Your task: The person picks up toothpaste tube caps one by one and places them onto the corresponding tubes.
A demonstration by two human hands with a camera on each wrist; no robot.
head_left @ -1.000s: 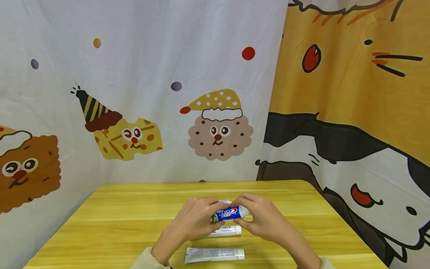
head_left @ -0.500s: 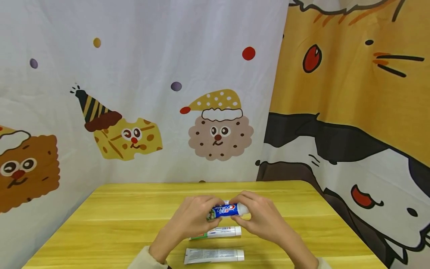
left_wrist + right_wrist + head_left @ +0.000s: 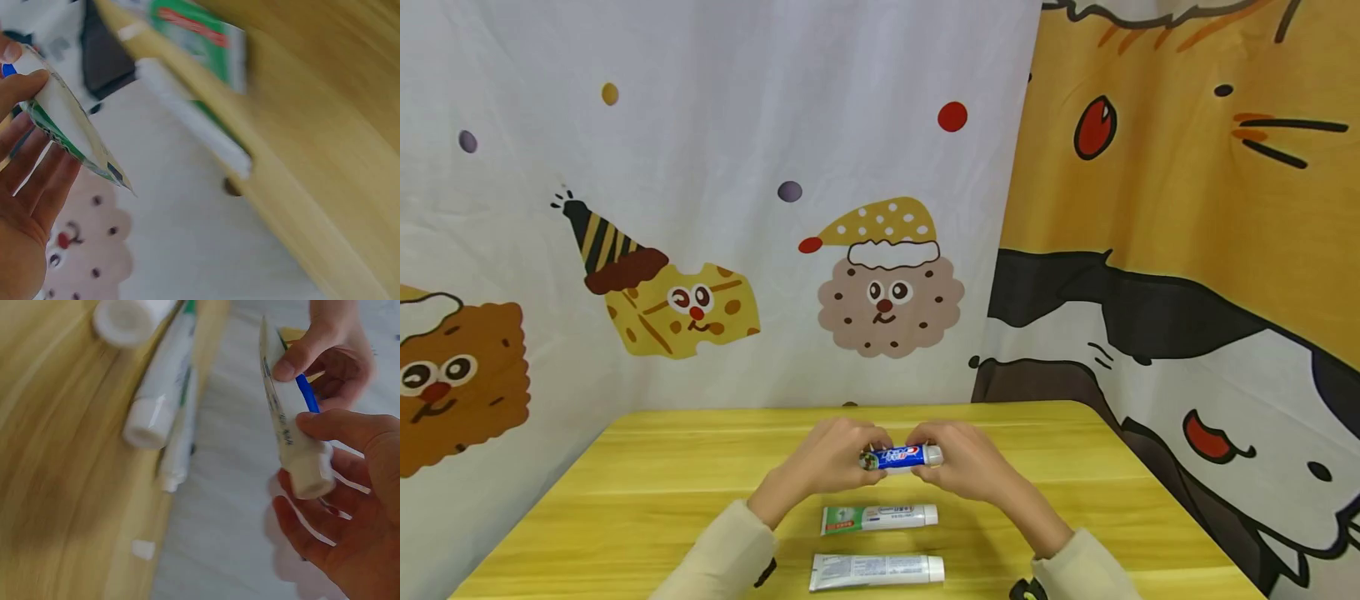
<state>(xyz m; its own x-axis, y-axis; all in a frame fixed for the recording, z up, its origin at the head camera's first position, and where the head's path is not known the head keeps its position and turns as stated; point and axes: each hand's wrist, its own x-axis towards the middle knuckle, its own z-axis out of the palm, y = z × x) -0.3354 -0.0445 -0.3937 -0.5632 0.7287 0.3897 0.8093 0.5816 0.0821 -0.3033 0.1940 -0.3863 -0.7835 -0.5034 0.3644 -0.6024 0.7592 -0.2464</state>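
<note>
A blue-and-white toothpaste tube (image 3: 901, 457) is held level above the table, its white cap to the right. My left hand (image 3: 831, 457) pinches its flat end between thumb and fingers; in the left wrist view the tube's pale back (image 3: 65, 109) and crimped edge show. My right hand (image 3: 964, 462) grips the cap end, with the thumb on the tube's back (image 3: 287, 415) in the right wrist view. Below the hands lie a green-and-white toothpaste tube (image 3: 880, 518) and, nearer, a white and silvery toothpaste tube (image 3: 877, 572), both with caps to the right.
A third lying tube (image 3: 178, 453) shows near the table's far edge in the right wrist view; the held tube and hands mostly hide it in the head view. The wooden table (image 3: 662, 500) ends at a printed curtain (image 3: 722, 167). A small white patch (image 3: 143, 549) marks the tabletop.
Both hands have moved slightly away from the body with the held tube, and it has turned more level. The green-and-white tube below has come fully into sight.
</note>
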